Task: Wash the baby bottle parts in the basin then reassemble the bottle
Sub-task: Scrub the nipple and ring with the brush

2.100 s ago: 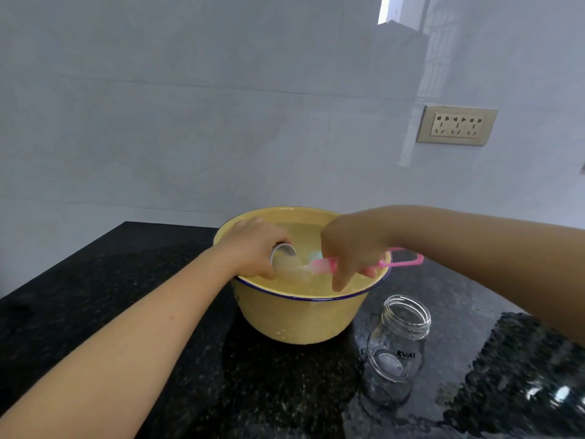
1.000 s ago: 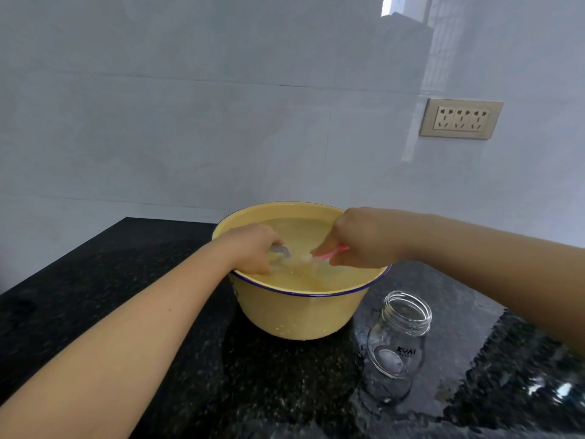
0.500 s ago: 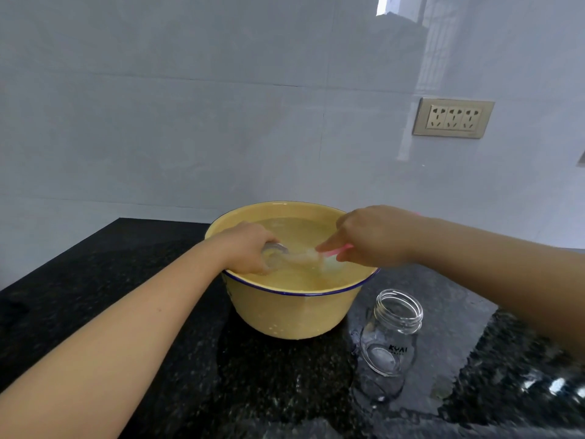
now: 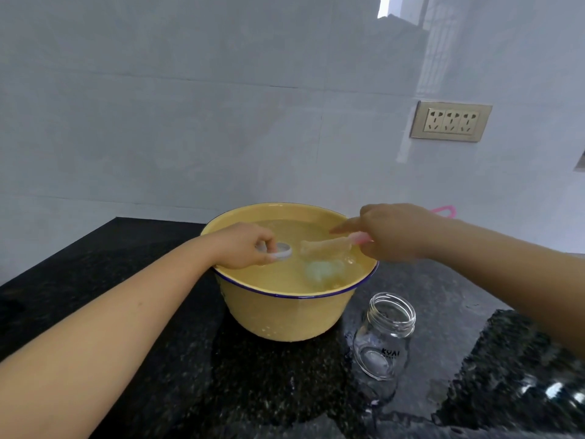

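Pulled back since a moment ago, the brush (image 4: 326, 248) is out of the white bottle ring (image 4: 280, 251), just beside it over the yellow basin (image 4: 285, 318). My left hand (image 4: 240, 248) pinches the ring and my right hand (image 4: 395, 232) grips the brush's pink handle. The glass bottle (image 4: 384, 337) stands on the wet black surface (image 4: 158, 391) near the basin.
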